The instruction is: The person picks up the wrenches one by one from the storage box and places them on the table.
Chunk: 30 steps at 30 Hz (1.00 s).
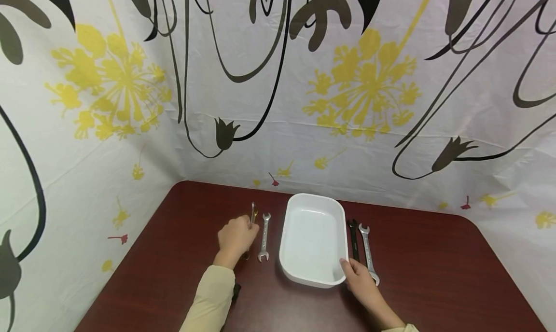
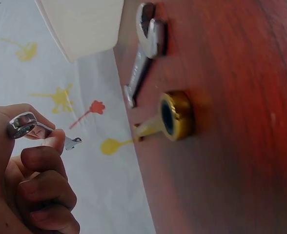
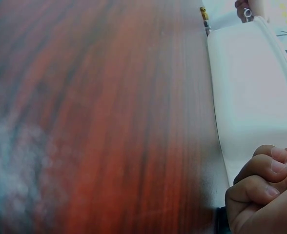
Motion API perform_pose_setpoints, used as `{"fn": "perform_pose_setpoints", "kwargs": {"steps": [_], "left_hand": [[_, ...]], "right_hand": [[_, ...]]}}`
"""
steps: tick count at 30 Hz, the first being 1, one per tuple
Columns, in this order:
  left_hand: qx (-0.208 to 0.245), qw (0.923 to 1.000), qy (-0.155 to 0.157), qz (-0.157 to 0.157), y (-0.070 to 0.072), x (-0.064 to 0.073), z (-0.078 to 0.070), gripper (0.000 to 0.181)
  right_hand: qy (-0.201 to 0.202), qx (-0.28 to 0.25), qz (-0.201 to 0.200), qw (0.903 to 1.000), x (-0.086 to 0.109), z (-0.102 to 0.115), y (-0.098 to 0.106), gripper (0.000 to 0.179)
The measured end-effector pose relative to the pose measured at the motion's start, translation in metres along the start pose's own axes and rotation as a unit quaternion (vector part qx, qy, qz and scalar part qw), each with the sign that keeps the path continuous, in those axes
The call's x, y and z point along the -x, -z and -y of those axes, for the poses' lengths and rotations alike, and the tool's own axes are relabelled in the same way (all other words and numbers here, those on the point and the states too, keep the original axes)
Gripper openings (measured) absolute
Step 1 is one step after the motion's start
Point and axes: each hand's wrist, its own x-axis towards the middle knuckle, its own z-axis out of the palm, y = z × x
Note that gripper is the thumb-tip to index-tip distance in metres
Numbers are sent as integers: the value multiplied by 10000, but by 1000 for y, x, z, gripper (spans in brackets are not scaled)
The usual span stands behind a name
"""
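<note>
My left hand (image 1: 236,238) pinches a silver wrench (image 2: 22,125) between thumb and fingers, lifted above the table; its ring end faces the left wrist camera. Below it lies a gold wrench (image 2: 182,117), mostly covered by the hand in the head view. Just right of that hand, a silver double open-end wrench (image 1: 264,238) rests on the table. A white rectangular tray (image 1: 313,240) stands in the middle, with nothing inside. At its near right corner, my right hand (image 1: 362,281) grips the rim, thumb on top and other fingers curled against the outside wall.
Right of the tray lie a black wrench (image 1: 354,240) and another silver wrench (image 1: 368,252), both partly behind the right hand. The dark red table (image 1: 417,274) ends at a patterned cloth (image 1: 260,163) at the back and sides. Something black (image 1: 236,292) shows beside the left sleeve.
</note>
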Motion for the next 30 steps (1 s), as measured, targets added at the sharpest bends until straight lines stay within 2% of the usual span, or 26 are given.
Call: {"fn": "perform_pose_setpoints", "kwargs": {"steps": [15, 22, 30], "left_hand": [[100, 9992, 333, 201, -9, -3, 30, 40], [101, 9987, 375, 327, -11, -5, 35, 39], [79, 9966, 513, 646, -10, -4, 38, 45]], "right_hand": [[36, -74, -33, 10000, 1, -1, -1, 33], [45, -59, -67, 9999, -1, -2, -1, 33], [76, 27, -57, 10000, 0, 0, 0, 33]]}}
